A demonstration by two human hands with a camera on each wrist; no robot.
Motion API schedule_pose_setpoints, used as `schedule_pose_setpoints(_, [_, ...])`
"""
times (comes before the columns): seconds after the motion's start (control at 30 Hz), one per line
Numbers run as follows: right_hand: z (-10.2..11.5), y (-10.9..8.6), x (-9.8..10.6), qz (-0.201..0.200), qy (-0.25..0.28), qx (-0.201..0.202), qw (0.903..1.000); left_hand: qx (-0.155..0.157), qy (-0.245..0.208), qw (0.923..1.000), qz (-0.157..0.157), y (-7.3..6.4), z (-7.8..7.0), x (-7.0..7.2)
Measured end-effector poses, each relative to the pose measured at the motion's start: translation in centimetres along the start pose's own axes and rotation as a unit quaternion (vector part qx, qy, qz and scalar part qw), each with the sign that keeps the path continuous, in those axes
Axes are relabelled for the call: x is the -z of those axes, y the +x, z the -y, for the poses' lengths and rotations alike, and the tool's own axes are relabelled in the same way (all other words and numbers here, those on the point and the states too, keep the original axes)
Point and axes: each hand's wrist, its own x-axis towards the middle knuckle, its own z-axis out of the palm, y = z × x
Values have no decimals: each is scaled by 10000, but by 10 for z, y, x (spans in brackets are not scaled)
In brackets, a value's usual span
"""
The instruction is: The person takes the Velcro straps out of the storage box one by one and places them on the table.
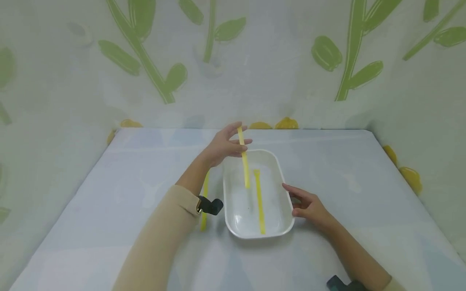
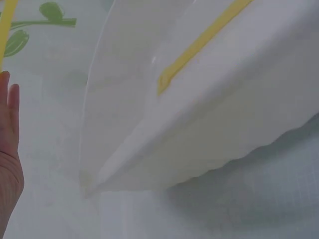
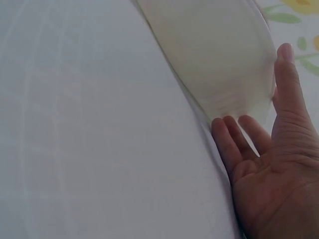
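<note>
My left hand pinches a flat yellow strip by its upper part, and the strip hangs down over a white rectangular tray. Lengthwise on the tray floor lies a second yellow strip, its far end slightly wider. In the left wrist view the left hand shows only at the edge, with the held strip above its fingertips. My right hand touches the tray's right side, and the right wrist view has its fairly straight fingers against the outer wall.
Another yellow strip lies on the pale table left of the tray, partly hidden behind the left forearm. A white wall or curtain with green leaf patterns rises behind the table. Dark wrist cameras are strapped to both wrists.
</note>
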Motion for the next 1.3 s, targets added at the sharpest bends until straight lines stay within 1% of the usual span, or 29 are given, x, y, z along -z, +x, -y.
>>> schedule_pose_setpoints(0.13, [0,-2,-2,49,176,-41,9998,60,41,10000,-45,-7,3,11])
schedule_pose_setpoints(0.3, [1,-1,-3,96,316,54,9994,113,79,9999,-22,-14,9,26])
schedule_pose_setpoints(0.4, [1,-2,-4,93,338,94,9993,123,181,9997,49,-19,12,32])
schedule_pose_setpoints(0.5, [1,-3,-4,75,355,57,9993,151,391,9991,76,-25,14,39])
schedule_pose_setpoints(0.67, [0,-1,-5,100,371,-32,9993,288,693,9972,22,-43,16,57])
schedule_pose_setpoints(0.8, [0,2,-4,204,424,24,9989,314,941,9950,109,-58,14,72])
schedule_pose_setpoints(0.93, [0,2,-4,220,461,132,9986,349,1252,9913,187,-71,14,84])
schedule_pose_setpoints(1.03, [0,2,-4,212,452,129,9987,429,1399,9891,185,-80,18,91])
schedule_pose_setpoints(1.13, [0,1,-5,156,377,29,9992,604,1561,9858,157,-90,24,98])
schedule_pose_setpoints(1.2, [0,2,-5,120,321,-41,9994,746,1746,9817,155,-96,29,103])
schedule_pose_setpoints(1.3, [-1,3,-6,127,278,-37,9995,945,1987,9754,116,-104,34,108])
